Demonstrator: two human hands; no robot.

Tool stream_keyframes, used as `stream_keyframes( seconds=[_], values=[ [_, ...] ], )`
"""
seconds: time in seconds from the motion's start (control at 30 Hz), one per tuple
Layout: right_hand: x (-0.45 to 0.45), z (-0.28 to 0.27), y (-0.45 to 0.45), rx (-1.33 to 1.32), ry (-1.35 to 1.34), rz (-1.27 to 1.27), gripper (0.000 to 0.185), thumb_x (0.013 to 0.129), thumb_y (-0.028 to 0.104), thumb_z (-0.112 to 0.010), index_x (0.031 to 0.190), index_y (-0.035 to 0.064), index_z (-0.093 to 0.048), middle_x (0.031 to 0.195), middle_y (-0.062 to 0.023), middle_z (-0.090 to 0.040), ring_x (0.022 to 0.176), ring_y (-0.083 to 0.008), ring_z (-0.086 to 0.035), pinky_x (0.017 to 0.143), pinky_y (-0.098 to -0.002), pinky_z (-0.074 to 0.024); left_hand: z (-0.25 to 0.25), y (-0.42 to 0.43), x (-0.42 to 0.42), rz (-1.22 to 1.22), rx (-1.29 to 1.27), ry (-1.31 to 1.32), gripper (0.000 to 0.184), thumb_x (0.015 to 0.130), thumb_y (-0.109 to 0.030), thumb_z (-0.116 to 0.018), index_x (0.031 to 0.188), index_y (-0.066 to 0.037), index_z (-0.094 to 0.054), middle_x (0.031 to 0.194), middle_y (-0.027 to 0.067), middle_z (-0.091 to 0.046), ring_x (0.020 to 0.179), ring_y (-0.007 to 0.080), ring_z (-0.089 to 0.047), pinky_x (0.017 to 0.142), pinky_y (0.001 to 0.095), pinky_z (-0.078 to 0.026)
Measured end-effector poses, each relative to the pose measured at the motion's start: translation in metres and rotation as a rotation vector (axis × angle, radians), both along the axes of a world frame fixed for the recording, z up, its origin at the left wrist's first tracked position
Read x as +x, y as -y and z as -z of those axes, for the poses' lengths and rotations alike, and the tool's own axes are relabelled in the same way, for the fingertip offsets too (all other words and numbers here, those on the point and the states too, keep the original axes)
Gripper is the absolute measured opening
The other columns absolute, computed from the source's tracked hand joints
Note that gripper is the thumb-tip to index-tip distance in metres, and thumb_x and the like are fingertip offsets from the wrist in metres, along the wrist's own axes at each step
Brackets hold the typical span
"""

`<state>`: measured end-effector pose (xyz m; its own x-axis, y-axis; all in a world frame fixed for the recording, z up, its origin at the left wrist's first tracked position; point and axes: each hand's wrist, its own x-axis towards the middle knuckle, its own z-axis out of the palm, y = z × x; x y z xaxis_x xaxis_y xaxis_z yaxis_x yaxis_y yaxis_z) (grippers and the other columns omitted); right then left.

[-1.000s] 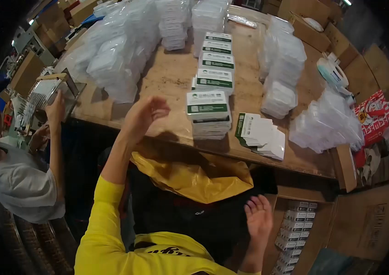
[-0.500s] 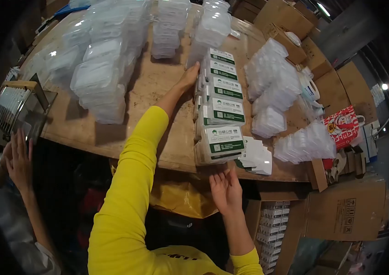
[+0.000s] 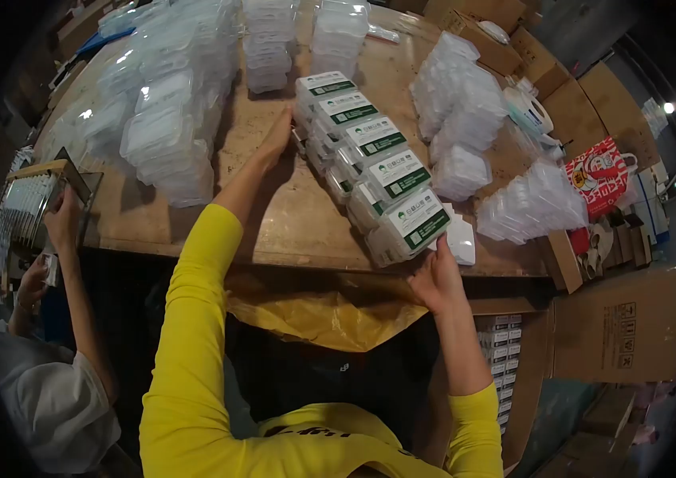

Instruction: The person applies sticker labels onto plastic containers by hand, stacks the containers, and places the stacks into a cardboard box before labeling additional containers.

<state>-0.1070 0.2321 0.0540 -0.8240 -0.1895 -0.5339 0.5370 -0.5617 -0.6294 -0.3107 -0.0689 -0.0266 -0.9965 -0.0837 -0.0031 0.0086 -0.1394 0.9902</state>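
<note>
A long row of clear plastic boxes (image 3: 378, 171) with white and green labels lies slantwise on the table in front of me. My left hand (image 3: 278, 137) presses against the far left side of the row, its fingertips partly hidden by the boxes. At the near end, my right hand (image 3: 438, 279) grips the bottom corner of the closest box, with the thumb up along its side. A small pile of white cards (image 3: 461, 240) lies just right of that box, partly covered by it.
Tall stacks of clear boxes (image 3: 163, 131) stand at the left, with more clear boxes (image 3: 461, 99) at the right. A red paper bag (image 3: 599, 179) and an open carton (image 3: 617, 327) are on the right. A co-worker's hand (image 3: 63, 211) is at a slatted rack (image 3: 23, 207).
The row of labelled boxes has turned, its far end swinging left. My right hand has come up against its near end, and my left hand has moved left. The co-worker's hands have moved to the rack.
</note>
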Motion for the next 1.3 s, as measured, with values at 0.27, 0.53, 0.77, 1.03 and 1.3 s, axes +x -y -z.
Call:
stream_keyframes(
  seconds=[0.27, 0.53, 0.77, 1.03, 1.3],
  values=[
    [-0.006, -0.004, -0.021, 0.079, -0.038, -0.142, 0.047, 0.088, 0.047, -0.037, 0.117, 0.0124, -0.048, 0.116, -0.0029, -0.052, 0.105, -0.0188, -0.048, 0.087, -0.0356, -0.0388, -0.053, 0.023, 0.164, -0.206, 0.034, 0.209, 0.067, 0.086, -0.054, -0.033, 0.125, -0.001, -0.031, 0.118, 0.0137, -0.040, 0.102, 0.0231, -0.042, 0.092, 0.0335, -0.031],
    [-0.014, 0.001, -0.014, -0.060, -0.006, -0.038, 0.041, 0.088, 0.041, -0.040, 0.112, 0.0099, -0.052, 0.108, -0.0030, -0.057, 0.097, -0.0178, -0.054, 0.084, -0.0352, -0.0434, -0.050, 0.078, 0.149, 0.050, 0.509, 0.542, 0.042, 0.083, -0.039, -0.047, 0.110, -0.007, -0.050, 0.102, 0.0081, -0.054, 0.098, 0.0254, -0.048, 0.085, 0.0366, -0.038],
    [-0.013, -0.016, 0.009, 0.053, 0.033, 0.055, 0.056, 0.089, 0.051, -0.021, 0.122, 0.0107, -0.042, 0.119, -0.0100, -0.047, 0.109, -0.0259, -0.046, 0.091, -0.0448, -0.0361, -0.066, 0.090, 0.121, 0.177, 0.436, 0.724, 0.037, 0.077, -0.036, -0.052, 0.105, -0.010, -0.056, 0.106, 0.0084, -0.057, 0.097, 0.0270, -0.052, 0.081, 0.0431, -0.041],
    [-0.008, -0.012, 0.016, 0.229, -0.032, -0.033, 0.083, 0.076, 0.072, -0.022, 0.136, 0.0141, -0.017, 0.141, -0.0128, -0.014, 0.129, -0.0307, -0.012, 0.100, -0.0513, -0.0142, -0.035, 0.143, 0.101, 0.234, 0.346, 0.569, 0.038, 0.081, -0.032, -0.047, 0.112, -0.010, -0.048, 0.116, 0.0077, -0.049, 0.103, 0.0256, -0.046, 0.086, 0.0420, -0.039],
    [0.023, 0.006, -0.013, 0.104, -0.107, 0.029, 0.082, 0.077, 0.070, -0.022, 0.134, 0.0108, -0.023, 0.135, -0.0135, -0.029, 0.123, -0.0287, -0.027, 0.097, -0.0437, -0.0272, -0.068, 0.099, 0.144, -0.002, 0.107, 0.482, 0.040, 0.083, -0.031, -0.048, 0.117, -0.010, -0.044, 0.118, 0.0075, -0.047, 0.103, 0.0244, -0.047, 0.086, 0.0408, -0.040]
  ],
)
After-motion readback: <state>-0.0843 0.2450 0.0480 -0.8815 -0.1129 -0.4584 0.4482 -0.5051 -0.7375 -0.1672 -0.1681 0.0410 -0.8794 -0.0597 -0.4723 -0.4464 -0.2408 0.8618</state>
